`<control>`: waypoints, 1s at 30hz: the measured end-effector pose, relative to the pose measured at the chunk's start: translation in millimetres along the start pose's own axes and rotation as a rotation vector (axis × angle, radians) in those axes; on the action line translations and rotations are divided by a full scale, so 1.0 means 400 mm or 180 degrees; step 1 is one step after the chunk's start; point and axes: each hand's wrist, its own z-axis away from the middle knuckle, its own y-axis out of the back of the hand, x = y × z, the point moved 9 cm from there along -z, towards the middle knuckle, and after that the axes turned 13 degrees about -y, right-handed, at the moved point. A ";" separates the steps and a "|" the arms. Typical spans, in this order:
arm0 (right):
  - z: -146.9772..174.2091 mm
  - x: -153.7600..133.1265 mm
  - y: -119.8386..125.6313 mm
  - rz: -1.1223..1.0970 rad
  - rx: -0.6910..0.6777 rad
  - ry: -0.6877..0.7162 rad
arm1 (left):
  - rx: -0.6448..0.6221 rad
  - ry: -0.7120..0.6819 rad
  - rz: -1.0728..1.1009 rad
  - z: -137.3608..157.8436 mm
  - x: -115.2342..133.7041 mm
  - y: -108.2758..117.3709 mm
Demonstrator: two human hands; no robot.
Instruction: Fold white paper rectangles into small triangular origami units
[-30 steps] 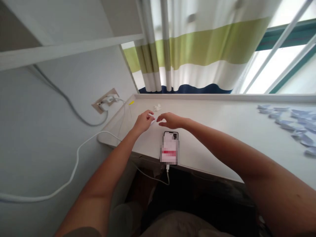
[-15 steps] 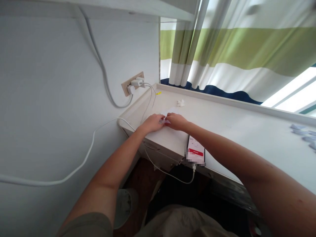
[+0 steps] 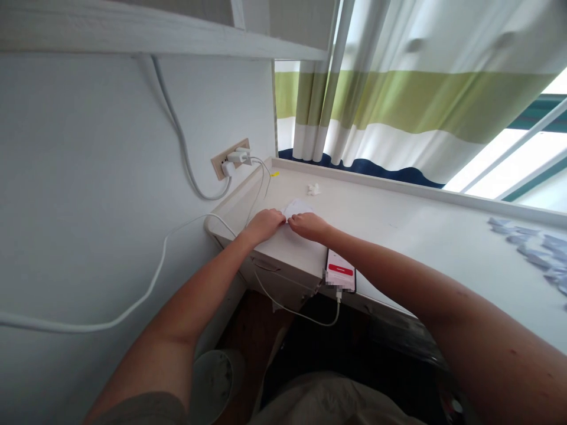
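Close together above the left part of the white desk (image 3: 372, 212), my two hands meet over a piece of white paper (image 3: 297, 206). My left hand (image 3: 267, 223) is closed, its fingertips pinching the near edge of the paper. Right beside it, my right hand (image 3: 307, 226) is closed too, thumb and fingers on the same edge. The paper fans out behind the fingers; its near part is hidden by them. A small crumpled white piece (image 3: 313, 189) lies just beyond the paper.
A phone (image 3: 340, 270) with a charging cable (image 3: 339, 297) lies at the desk's front edge, under my right forearm. Several folded pale paper pieces (image 3: 531, 248) lie at the right. Plugs fill a wall socket (image 3: 231, 158). A bin (image 3: 217, 378) stands below; a shelf (image 3: 177, 41) hangs overhead.
The camera view has shifted, showing more of the shelf and of the folded pieces at right. My fingers have straightened out of an overlap to side by side, and more paper shows behind them.
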 end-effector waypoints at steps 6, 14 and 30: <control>-0.003 0.035 0.025 -0.0176 0.0084 -0.0167 | 0.0172 0.0179 -0.0046 -0.003 0.002 0.017; -0.003 0.171 0.096 -0.1066 0.0516 -0.0719 | 0.1021 0.0484 0.1154 -0.009 -0.053 0.036; 0.452 0.677 0.001 -0.5124 0.1586 -0.1477 | 0.1544 -0.0266 0.4254 -0.503 0.324 0.036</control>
